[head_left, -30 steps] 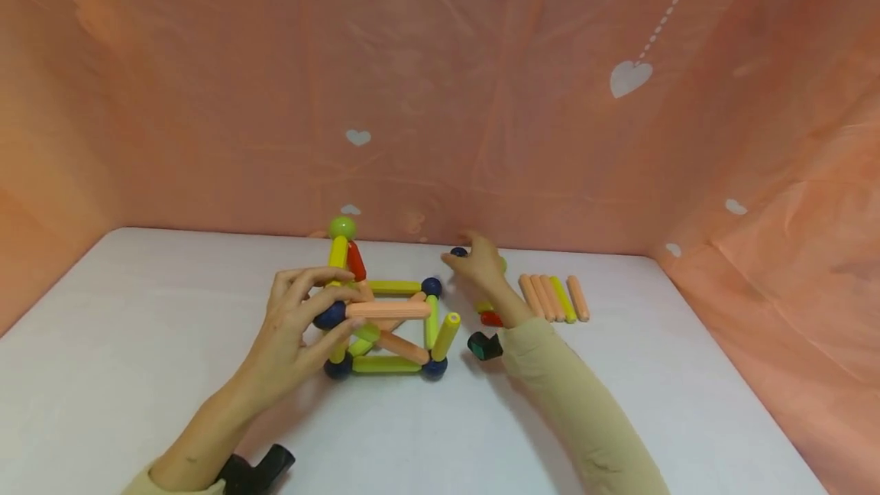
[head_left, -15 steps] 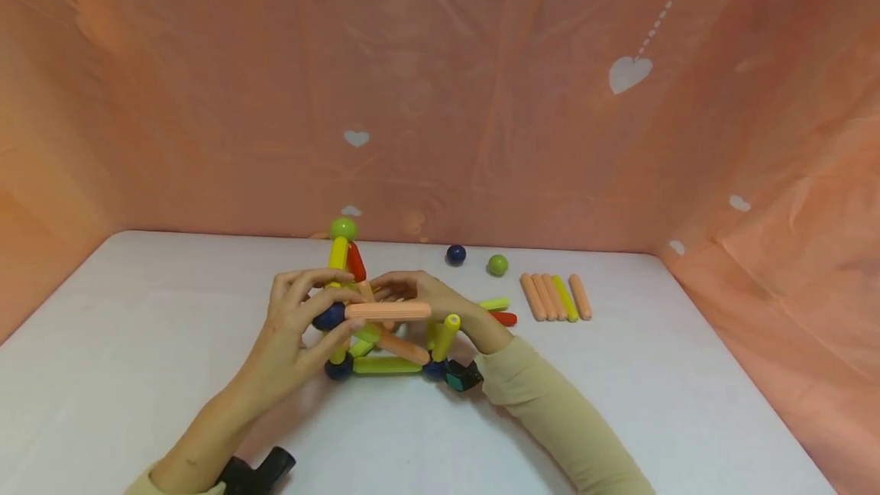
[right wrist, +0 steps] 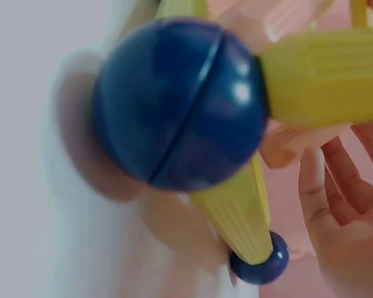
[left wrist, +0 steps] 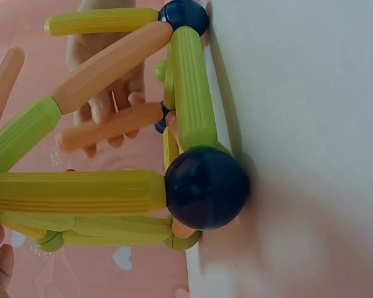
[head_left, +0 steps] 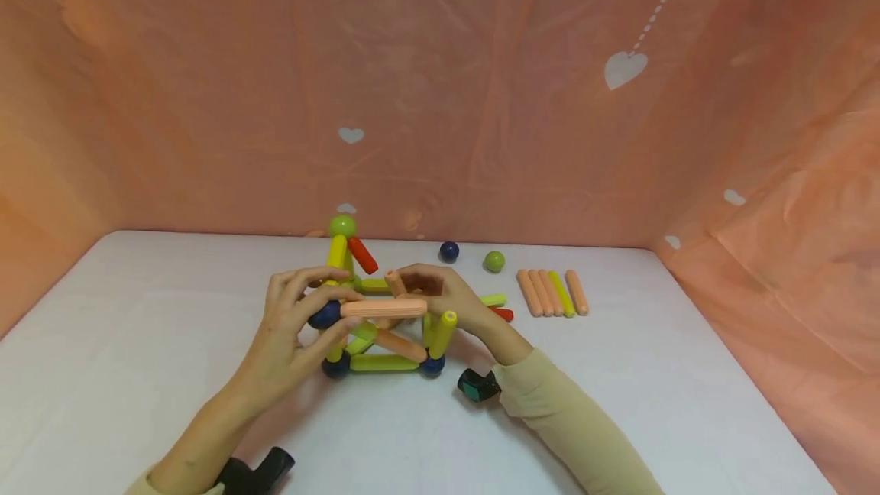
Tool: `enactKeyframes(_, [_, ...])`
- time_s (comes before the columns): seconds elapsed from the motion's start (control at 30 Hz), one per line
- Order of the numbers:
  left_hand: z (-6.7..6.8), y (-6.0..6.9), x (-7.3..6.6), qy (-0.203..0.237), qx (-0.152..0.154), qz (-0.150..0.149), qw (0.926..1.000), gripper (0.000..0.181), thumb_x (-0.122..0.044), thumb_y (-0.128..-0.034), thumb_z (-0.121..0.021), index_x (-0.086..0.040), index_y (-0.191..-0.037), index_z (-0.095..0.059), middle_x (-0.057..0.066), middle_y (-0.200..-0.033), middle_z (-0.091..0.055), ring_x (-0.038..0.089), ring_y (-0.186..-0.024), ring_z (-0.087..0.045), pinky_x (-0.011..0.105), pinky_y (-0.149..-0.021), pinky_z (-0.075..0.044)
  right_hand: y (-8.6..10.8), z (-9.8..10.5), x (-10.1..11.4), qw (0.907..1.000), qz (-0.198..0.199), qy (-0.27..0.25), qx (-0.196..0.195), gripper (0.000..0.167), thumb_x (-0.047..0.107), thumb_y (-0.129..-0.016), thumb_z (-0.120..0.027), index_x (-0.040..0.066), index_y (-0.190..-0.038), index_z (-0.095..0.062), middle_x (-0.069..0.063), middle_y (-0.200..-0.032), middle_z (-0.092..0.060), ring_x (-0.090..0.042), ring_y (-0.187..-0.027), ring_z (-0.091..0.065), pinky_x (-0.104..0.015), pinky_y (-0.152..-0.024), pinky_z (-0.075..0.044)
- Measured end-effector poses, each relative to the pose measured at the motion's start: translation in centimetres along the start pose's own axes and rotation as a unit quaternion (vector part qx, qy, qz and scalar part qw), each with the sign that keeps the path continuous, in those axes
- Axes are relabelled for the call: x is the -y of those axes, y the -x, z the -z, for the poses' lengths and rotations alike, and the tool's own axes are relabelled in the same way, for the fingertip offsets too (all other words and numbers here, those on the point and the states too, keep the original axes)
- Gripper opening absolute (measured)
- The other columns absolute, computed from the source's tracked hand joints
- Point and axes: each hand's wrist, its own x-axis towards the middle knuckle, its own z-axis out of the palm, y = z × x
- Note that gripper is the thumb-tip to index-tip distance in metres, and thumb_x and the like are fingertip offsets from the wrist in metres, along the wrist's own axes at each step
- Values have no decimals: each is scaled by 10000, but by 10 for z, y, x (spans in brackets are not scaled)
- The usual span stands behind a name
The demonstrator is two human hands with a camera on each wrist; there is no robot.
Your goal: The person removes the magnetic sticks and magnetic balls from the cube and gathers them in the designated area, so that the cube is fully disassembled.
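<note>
A frame of magnetic sticks and balls stands on the table, with a yellow-green bottom stick (head_left: 385, 363) between two dark blue balls. My left hand (head_left: 289, 319) grips its raised front corner around a dark blue ball (head_left: 324, 315), from which a peach stick (head_left: 383, 308) points right. Behind the frame, my right hand (head_left: 443, 296) pinches another peach stick (head_left: 395, 283), slanting upward; the left wrist view has this stick (left wrist: 109, 127) across the fingers, its lower end at a blue ball. A red stick (head_left: 363, 256) slants down below the green top ball (head_left: 342, 225).
Behind and right of the frame lie a dark blue ball (head_left: 449, 252) and a green ball (head_left: 494, 261). Several loose sticks (head_left: 543, 292) lie in a row farther right. A red stick (head_left: 503, 314) and a yellow-green stick (head_left: 493, 300) sit beside my right wrist.
My right hand has come left from near the loose balls to the frame's back. The peach stick there has tilted to the right, and the red stick has swung outward. The left hand stays put.
</note>
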Motion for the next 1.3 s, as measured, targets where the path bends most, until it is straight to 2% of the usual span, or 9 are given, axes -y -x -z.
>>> enactKeyframes(0.2, [0,1,-1,23,5,-2,10000,242,-104,-809,-758,-184,-1027,-687,51,-1244,-544,170,-1117,-321,433,-806,-328,16,9,4,9979,-294,18,-570,371,66,-915,-608,-14,-1274,-557,-196,-1193,-614,-194,-1042,-605,-307,-916,-492])
enactKeyframes(0.37, [2,2,-2,49,-52,7,10000,243,-102,-807,-760,-176,-1027,-689,51,-1243,-545,170,-1118,-324,433,-810,-325,34,24,7,9901,-680,222,-1212,379,102,-919,-629,-3,-1275,-555,-185,-1171,-622,-239,-1041,-611,-303,-882,-509])
enactKeyframes(0.6, [6,2,-2,42,-53,85,9999,288,-52,-778,-771,-175,-1024,-685,59,-1242,-541,191,-1126,-323,435,-817,-317,61,53,1,9719,-1213,275,-1998,401,170,-916,-637,22,-1282,-564,-103,-1099,-617,-149,-976,-612,-207,-848,-490])
enactKeyframes(0.7, [5,3,-2,70,-72,51,9999,274,-57,-783,-768,-170,-1019,-687,67,-1239,-544,187,-1115,-325,430,-808,-315,72,66,-2,9613,-1434,272,-2335,395,181,-918,-638,31,-1277,-571,-29,-1025,-619,-84,-862,-596,-179,-670,-462])
enactKeyframes(0.8, [4,3,-2,114,-67,40,9999,261,-65,-792,-764,-169,-1019,-689,66,-1237,-547,176,-1110,-325,427,-805,-314,83,79,-2,9462,-1746,348,-2704,410,187,-924,-628,23,-1293,-558,-24,-996,-613,-78,-816,-561,-207,-615,-437])
enactKeyframes(0.9, [4,3,-2,113,-72,107,9999,264,-64,-796,-761,-176,-1023,-689,56,-1238,-545,162,-1111,-322,427,-810,-314,89,91,-2,9328,-2036,529,-2925,451,224,-932,-614,28,-1330,-529,-92,-1078,-606,-131,-936,-550,-251,-732,-464])
enactKeyframes(1.07, [4,2,-1,121,-49,148,9998,269,-49,-790,-761,-166,-1020,-687,64,-1239,-541,161,-1112,-315,427,-809,-309,96,107,-5,9229,-2327,698,-2986,506,292,-944,-590,48,-1376,-488,-169,-1232,-553,-245,-1120,-494,-294,-897,-440])
enactKeyframes(1.2, [1,1,0,150,-17,95,9998,258,-63,-804,-754,-177,-1025,-683,64,-1240,-539,166,-1114,-315,434,-812,-313,106,119,-7,9117,-2622,759,-3071,533,327,-955,-568,55,-1400,-459,-185,-1304,-530,-207,-1050,-523,-256,-854,-463])
enactKeyframes(1.3, [-1,0,-1,153,-10,116,9998,247,-77,-814,-748,-179,-1029,-682,60,-1242,-537,164,-1118,-315,442,-815,-318,114,128,-10,9017,-2870,808,-3132,546,339,-964,-545,54,-1417,-437,-199,-1346,-506,-208,-1015,-540,-289,-876,-469])
